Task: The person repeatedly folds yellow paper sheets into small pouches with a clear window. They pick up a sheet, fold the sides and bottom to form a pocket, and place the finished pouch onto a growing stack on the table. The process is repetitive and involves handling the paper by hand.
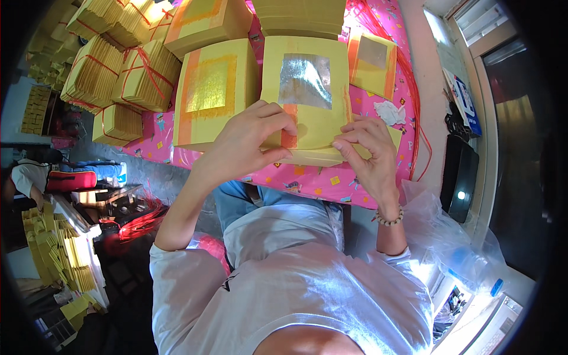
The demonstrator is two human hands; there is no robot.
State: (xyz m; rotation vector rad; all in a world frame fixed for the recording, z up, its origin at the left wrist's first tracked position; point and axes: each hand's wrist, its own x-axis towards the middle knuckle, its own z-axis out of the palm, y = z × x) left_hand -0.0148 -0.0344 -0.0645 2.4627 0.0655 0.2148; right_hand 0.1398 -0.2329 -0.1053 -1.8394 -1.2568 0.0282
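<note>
A stack of yellow joss paper (337, 118) with a silver foil square on its top sheet and orange side bands lies before me. My left hand (254, 133) is closed at its near left edge, index finger curled on top and thumb at the front edge. At the near right corner, my right hand (373, 154) pinches the paper between thumb and fingers; how many sheets it holds is hidden. A beaded bracelet (389, 218) circles my right wrist. Left of this stack stands another joss paper stack (210, 89) with a gold-toned foil square.
Bundles of yellow paper (145, 77) tied with red string fill the back left. A foil-faced sheet pile (373, 59), crumpled white tissue (390, 112) and red strings (414, 136) lie right on the pink patterned tablecloth (313, 180). A clear plastic bag (444, 231) hangs nearby.
</note>
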